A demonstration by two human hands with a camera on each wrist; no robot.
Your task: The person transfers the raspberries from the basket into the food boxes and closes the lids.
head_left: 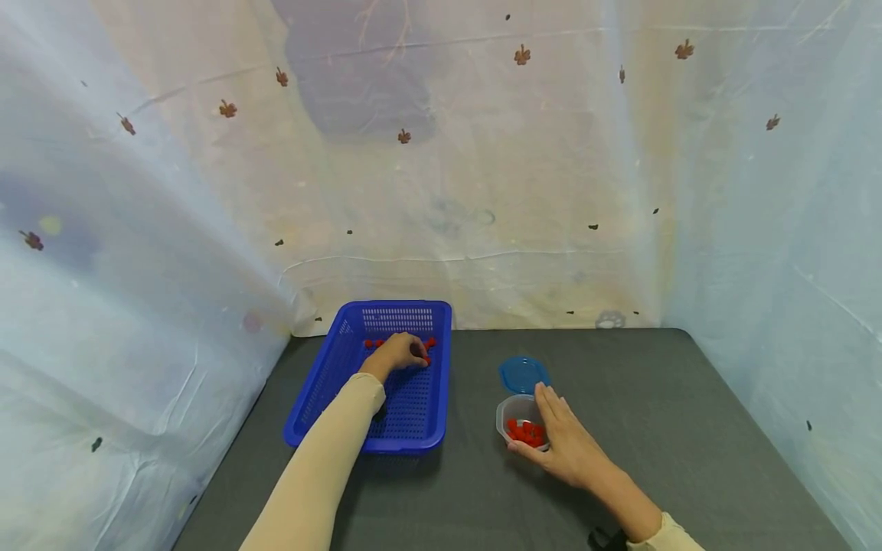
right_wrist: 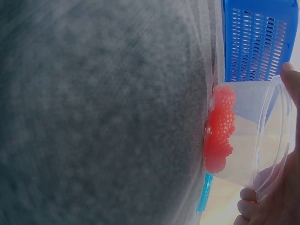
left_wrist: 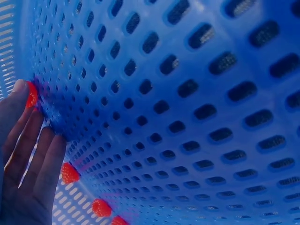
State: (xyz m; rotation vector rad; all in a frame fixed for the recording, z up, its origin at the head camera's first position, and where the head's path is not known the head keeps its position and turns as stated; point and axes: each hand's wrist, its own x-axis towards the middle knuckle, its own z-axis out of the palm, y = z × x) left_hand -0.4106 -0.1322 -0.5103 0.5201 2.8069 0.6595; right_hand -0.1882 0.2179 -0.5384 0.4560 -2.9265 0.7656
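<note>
My left hand (head_left: pixel 400 353) reaches into the blue perforated basket (head_left: pixel 406 445) at its far right part. In the left wrist view, the thumb and index finger pinch a red raspberry (left_wrist: pixel 32 93) close to the basket wall. Several other raspberries (left_wrist: pixel 101 207) lie along the basket's edge. To the right of the basket, my right hand (head_left: pixel 568 448) holds a clear plastic container (right_wrist: pixel 246 122) by its rim, thumb on one side and fingers on the other. Several raspberries (head_left: pixel 527 435) are heaped on the container's bottom.
A blue lid (head_left: pixel 522 373) lies flat on the dark grey table (head_left: pixel 620 383), just behind the container. A pale patterned sheet (head_left: pixel 482 191) hangs behind the table and at both sides.
</note>
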